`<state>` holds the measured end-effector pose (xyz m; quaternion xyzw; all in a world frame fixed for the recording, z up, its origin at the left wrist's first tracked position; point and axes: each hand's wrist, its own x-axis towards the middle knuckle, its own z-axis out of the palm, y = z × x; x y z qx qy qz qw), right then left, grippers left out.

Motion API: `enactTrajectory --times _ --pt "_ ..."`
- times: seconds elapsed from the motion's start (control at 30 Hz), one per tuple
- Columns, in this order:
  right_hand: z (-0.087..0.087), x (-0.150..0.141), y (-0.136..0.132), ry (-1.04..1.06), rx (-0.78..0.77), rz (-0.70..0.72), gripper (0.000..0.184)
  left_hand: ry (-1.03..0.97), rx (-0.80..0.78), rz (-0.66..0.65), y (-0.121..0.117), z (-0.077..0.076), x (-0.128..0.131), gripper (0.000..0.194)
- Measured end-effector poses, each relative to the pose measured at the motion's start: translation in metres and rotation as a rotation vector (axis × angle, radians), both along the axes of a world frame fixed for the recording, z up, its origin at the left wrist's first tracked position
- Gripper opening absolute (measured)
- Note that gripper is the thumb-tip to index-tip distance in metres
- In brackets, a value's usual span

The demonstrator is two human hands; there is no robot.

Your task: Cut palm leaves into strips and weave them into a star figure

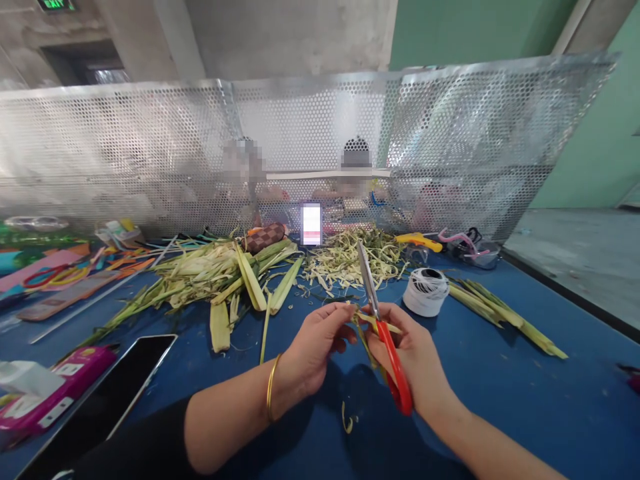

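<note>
A bare concrete wall (280, 40) stands behind a silvery perforated metal screen (305, 113), which runs along the far edge of a matte blue tabletop (525, 393). Against it lie a loose pile of long pale-green and cream plant leaves (195, 270) and, to its right, a heap of short, curly yellow-green shreds (335, 263).

In front of these, the left hand (315, 347) has its thumb and forefinger pressed together on a thin yellow-green plant strip (369, 320), held above the tabletop between the two hands. The right hand (413, 357) is closed around a pair of red-handled steel scissors (395, 373), blades pointing away; the strip meets this hand too, though the exact grip of its fingers is partly hidden. A white spool of thread (425, 303) stands just beyond the right hand, with a bundle of flat green stalks (525, 330) beside it.

The strip looks very light and limp, probably prone to splitting along its fibres, so a gentle pinch near the working point should suit it best. The scissors seem rigid and heavier, safest taken by the smooth red loops.
</note>
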<state>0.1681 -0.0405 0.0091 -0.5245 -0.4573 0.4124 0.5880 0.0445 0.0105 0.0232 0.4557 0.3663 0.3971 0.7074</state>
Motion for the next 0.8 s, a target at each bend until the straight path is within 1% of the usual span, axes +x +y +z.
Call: enactTrajectory --times 0.1,0.17,0.37,0.5,0.57,0.73,0.8 --pt "-0.001 0.002 0.0 -0.029 -0.011 0.041 0.041 -0.081 -0.04 0.029 0.002 -0.001 0.0 0.019" --pt "-0.001 0.005 0.001 -0.058 -0.001 0.041 0.041 -0.134 -0.039 0.031 0.004 0.0 -0.001 0.019" --pt "0.005 0.014 0.003 -0.095 0.048 -0.057 0.047 -0.229 0.03 -0.074 0.01 0.006 -0.006 0.026" --pt "0.01 0.023 0.002 -0.163 0.112 -0.056 0.049 -0.268 0.032 -0.098 0.014 0.012 -0.01 0.027" --pt "0.011 0.026 0.002 -0.267 0.128 -0.045 0.049 -0.277 0.057 -0.081 0.016 0.015 -0.012 0.025" --pt "0.013 0.03 0.002 -0.727 0.163 -0.022 0.044 -0.297 0.107 -0.048 0.019 0.02 -0.015 0.027" --pt "0.013 0.031 0.002 -0.863 0.188 -0.029 0.043 -0.296 0.109 -0.03 0.02 0.02 -0.016 0.028"
